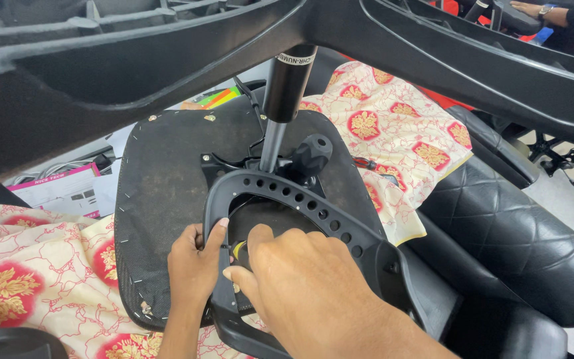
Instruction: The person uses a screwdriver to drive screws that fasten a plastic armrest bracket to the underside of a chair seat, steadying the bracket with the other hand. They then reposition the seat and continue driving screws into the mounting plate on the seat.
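Observation:
An upturned office chair seat (167, 179), black with stapled fabric on its underside, lies on a patterned cloth. A black plastic bracket with a row of holes (300, 199) curves over it, next to a round black knob (311, 154) and the gas cylinder (286, 93). My left hand (194, 266) presses on the bracket's near left edge. My right hand (300, 279) is closed around a small tool with a yellow and black handle (238, 250), its tip hidden under the bracket.
The chair's black star base (167, 46) spans the top of the view. A cream cloth with red and gold medallions (393, 133) covers the surface. Black quilted cushions (513, 226) lie at right. Another person's hand (533, 10) shows at the top right. Papers (61, 189) lie at left.

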